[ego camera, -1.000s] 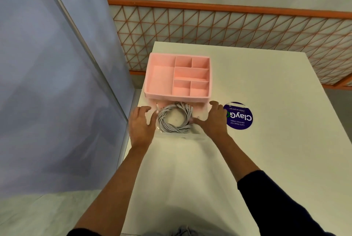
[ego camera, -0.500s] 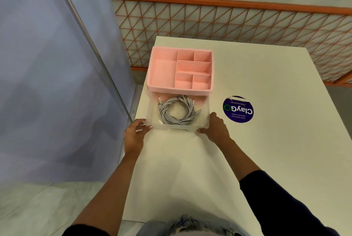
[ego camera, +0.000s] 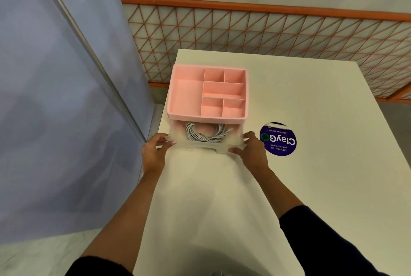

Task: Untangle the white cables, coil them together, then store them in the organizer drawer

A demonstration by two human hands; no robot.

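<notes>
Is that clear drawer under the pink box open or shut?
Partly open: the drawer juts out past the pink organizer, with the coiled white cables visible inside.

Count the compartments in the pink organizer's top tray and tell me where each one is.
6. The large compartment fills the left; on the right, two small back compartments, one wide middle compartment, two small front compartments. None appears hidden.
</notes>
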